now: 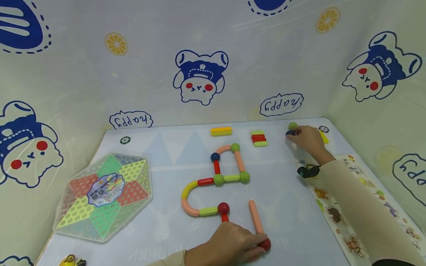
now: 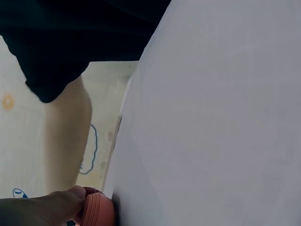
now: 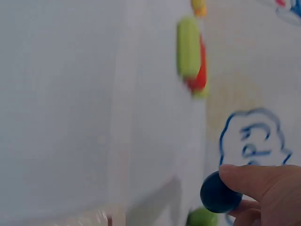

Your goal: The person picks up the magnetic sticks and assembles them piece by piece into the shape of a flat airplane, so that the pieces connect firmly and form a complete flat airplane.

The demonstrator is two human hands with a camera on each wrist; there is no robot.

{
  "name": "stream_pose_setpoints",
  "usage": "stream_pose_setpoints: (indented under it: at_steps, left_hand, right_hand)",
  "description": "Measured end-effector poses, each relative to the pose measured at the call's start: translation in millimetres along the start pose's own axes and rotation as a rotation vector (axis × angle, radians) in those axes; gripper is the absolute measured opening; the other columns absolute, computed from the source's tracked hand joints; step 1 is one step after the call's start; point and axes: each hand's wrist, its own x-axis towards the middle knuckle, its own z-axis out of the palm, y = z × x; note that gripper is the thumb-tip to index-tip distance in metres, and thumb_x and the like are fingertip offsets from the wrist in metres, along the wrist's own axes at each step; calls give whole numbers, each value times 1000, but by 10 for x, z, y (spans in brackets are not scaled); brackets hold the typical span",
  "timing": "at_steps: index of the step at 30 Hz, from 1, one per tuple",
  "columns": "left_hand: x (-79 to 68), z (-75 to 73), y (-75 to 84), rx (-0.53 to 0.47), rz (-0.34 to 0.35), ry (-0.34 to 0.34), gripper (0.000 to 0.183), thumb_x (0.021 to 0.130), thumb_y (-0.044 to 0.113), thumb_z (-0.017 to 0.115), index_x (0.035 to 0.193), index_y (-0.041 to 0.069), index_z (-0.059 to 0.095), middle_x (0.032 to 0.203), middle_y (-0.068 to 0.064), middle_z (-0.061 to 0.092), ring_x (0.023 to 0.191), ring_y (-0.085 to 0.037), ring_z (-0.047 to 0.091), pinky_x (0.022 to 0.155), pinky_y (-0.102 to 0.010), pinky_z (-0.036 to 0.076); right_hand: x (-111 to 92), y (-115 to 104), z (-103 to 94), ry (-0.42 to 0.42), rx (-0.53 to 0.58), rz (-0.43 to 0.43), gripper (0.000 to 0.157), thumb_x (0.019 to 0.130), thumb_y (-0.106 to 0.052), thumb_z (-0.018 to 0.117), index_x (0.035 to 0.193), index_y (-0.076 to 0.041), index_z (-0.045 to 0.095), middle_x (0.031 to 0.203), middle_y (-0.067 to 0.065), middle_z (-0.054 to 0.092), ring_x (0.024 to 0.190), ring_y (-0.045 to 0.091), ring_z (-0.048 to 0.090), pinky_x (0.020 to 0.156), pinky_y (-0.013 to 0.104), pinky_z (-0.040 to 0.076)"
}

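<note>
My right hand pinches a dark blue ball between thumb and fingers at the table's far right, beside a green ball. At the front, my left hand has its fingers on a red ball, which joins the lower end of a straight pink rod. In the left wrist view the fingertips pinch a ribbed reddish piece. Next to that hand, a chain of coloured rods and balls forms a loop and a curve, ending at another red ball with a red rod below it, partly hidden by the hand.
Yellow rods and short red and green rods lie near the back edge. A hexagonal game board fills the left side. An animal sticker sheet lies under my right forearm. A small yellow figure stands front left.
</note>
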Motion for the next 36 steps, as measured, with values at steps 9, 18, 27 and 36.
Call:
stream_pose_setpoints:
  at_steps: [9, 18, 27, 36]
  left_hand:
    - [4, 10, -4, -38, -3, -6, 23, 90, 34, 62, 109, 24, 68, 67, 18, 62, 57, 17, 46, 48, -2, 26]
    - [6, 15, -8, -38, 15, 30, 21, 90, 33, 63, 107, 23, 68, 66, 18, 61, 56, 17, 44, 47, -2, 25]
    - [5, 35, 9, -11, 12, 46, 18, 89, 34, 64, 103, 25, 68, 59, 20, 54, 51, 16, 36, 43, -4, 21]
    - [-33, -151, -110, -18, -48, 115, 26, 89, 38, 63, 107, 21, 68, 60, 18, 56, 51, 14, 40, 44, -4, 24]
  right_hand:
    - [-812, -464, 151, 34, 140, -188, 54, 81, -56, 63, 112, -12, 66, 57, 2, 45, 50, 21, 42, 40, 27, 28]
    - [-1668, -853, 537, -174, 360, -185, 40, 76, -59, 67, 100, -27, 69, 51, -4, 44, 44, 12, 40, 39, 23, 27]
    - [-1838, -891, 834, -193, 441, -158, 38, 74, -56, 69, 96, -26, 70, 48, -4, 41, 41, 8, 35, 40, 21, 22]
    - [-1862, -904, 872, -172, 405, -147, 40, 75, -59, 68, 97, -26, 70, 49, -4, 43, 42, 9, 37, 40, 21, 22]
